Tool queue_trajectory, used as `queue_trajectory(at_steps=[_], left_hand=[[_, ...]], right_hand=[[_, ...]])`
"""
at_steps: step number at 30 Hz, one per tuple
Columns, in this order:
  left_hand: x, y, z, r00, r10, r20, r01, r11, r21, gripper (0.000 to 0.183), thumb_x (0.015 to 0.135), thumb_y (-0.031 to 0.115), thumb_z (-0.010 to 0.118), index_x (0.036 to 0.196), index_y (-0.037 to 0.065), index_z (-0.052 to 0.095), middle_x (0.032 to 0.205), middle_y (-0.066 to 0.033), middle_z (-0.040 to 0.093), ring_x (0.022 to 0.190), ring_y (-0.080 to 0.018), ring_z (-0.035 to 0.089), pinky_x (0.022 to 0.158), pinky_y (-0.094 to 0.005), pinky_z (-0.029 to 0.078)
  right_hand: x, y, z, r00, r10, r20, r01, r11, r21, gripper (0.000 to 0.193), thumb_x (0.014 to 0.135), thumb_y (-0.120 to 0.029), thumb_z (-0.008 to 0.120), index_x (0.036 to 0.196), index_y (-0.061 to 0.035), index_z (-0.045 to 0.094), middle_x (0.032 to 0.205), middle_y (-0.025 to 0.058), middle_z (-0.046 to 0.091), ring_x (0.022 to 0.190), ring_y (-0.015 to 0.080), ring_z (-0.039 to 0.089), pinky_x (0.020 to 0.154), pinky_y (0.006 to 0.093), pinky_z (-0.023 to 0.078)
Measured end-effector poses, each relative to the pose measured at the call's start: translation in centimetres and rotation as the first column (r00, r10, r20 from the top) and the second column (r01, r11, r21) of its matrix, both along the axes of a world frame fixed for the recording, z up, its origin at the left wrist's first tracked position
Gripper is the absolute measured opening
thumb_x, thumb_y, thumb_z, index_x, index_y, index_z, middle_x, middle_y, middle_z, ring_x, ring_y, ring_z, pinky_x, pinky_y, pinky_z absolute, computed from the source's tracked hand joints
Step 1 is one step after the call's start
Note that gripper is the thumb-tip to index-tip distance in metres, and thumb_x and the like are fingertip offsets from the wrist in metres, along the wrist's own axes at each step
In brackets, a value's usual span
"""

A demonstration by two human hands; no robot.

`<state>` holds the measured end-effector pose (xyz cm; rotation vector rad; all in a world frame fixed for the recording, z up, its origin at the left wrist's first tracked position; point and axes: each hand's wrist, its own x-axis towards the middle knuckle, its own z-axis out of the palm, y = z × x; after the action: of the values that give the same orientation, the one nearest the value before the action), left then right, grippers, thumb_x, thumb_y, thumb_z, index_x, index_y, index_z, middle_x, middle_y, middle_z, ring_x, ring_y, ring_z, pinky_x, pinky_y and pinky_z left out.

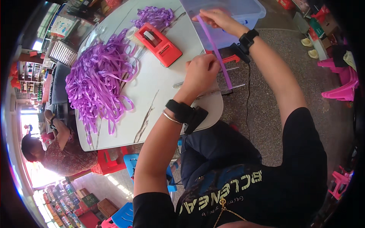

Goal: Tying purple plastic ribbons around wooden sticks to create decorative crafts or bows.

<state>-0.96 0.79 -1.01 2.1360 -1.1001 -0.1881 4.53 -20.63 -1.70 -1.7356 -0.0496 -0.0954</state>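
A purple ribbon [215, 51] runs taut from my right hand [219, 19] down to the thin metal rods [237, 86] at the table's right edge. My right hand, raised over a clear plastic bin, is closed on the ribbon's upper end. Beside the ribbon's middle, my left hand [200, 74] is curled closed above the rods; what its fingers hold, if anything, is hidden. A red tape dispenser [159, 45] sits on the marble-patterned table [146, 97] to the left of my hands. A large heap of looped purple ribbons [97, 78] covers the table's left side.
A smaller purple ribbon pile [154, 17] lies at the table's far end. The clear plastic bin [254, 11] stands beyond the table's right edge. A black cable [248, 98] hangs to the floor. Another person [61, 154] sits at the left, near a red stool [108, 161].
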Motion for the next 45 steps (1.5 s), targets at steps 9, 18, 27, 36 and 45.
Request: queue_trajectory(at_steps=[9,18,27,36,45], left_hand=[[0.3,0.7,0.3,0.998,0.025,-0.054,-0.023,0.999,0.040,0.019,0.082,0.021,0.056,0.086,0.004,0.062,0.072,-0.0096,0.061,0.066,-0.0185,0.058,0.063,-0.0306,0.045],[-0.2,0.1,1.2,0.995,-0.100,-0.021,0.102,0.986,0.133,0.022,0.077,0.027,0.065,0.086,0.007,0.068,0.075,-0.0053,0.058,0.065,-0.0150,0.056,0.061,-0.0279,0.044],[0.0,0.1,1.0,0.994,-0.056,-0.090,0.069,0.986,0.149,0.019,0.073,0.031,0.066,0.078,0.013,0.070,0.073,-0.0031,0.062,0.074,-0.0201,0.059,0.072,-0.0396,0.033],[0.4,0.3,0.4,0.993,-0.092,-0.068,0.096,0.993,0.062,0.020,0.075,0.030,0.064,0.079,0.010,0.068,0.074,-0.0061,0.063,0.072,-0.0215,0.059,0.071,-0.0373,0.037],[1.1,0.1,-0.4,0.979,-0.021,-0.201,0.020,1.000,-0.010,0.024,0.081,0.027,0.052,0.086,0.007,0.063,0.075,-0.0123,0.062,0.072,-0.0273,0.059,0.070,-0.0345,0.045]], right_hand=[[-3.2,2.8,-10.8,0.968,-0.134,-0.213,0.158,0.982,0.102,0.032,0.091,-0.036,0.044,0.079,-0.0098,0.057,0.062,-0.0037,0.048,0.050,0.0055,0.042,0.044,0.0202,0.032],[-22.0,8.5,-13.7,0.808,0.071,-0.585,0.146,0.938,0.315,0.034,0.092,-0.035,0.043,0.103,-0.0086,0.060,0.067,-0.0056,0.049,0.056,0.0027,0.042,0.049,0.0183,0.033],[-32.9,13.2,-3.4,0.928,0.038,-0.370,0.037,0.980,0.193,0.030,0.094,-0.014,0.039,0.115,-0.0013,0.055,0.063,-0.0025,0.049,0.057,0.0046,0.044,0.053,0.0201,0.037],[-27.1,10.7,5.9,0.957,0.078,0.280,0.011,0.952,-0.305,0.029,0.088,-0.020,0.045,0.106,-0.0033,0.061,0.057,0.0017,0.052,0.048,0.0092,0.049,0.047,0.0225,0.038],[-11.6,3.7,1.5,0.998,-0.056,-0.026,0.056,0.998,0.015,0.029,0.091,-0.028,0.048,0.104,-0.0061,0.062,0.066,-0.0073,0.046,0.059,0.0009,0.039,0.052,0.0159,0.031]])
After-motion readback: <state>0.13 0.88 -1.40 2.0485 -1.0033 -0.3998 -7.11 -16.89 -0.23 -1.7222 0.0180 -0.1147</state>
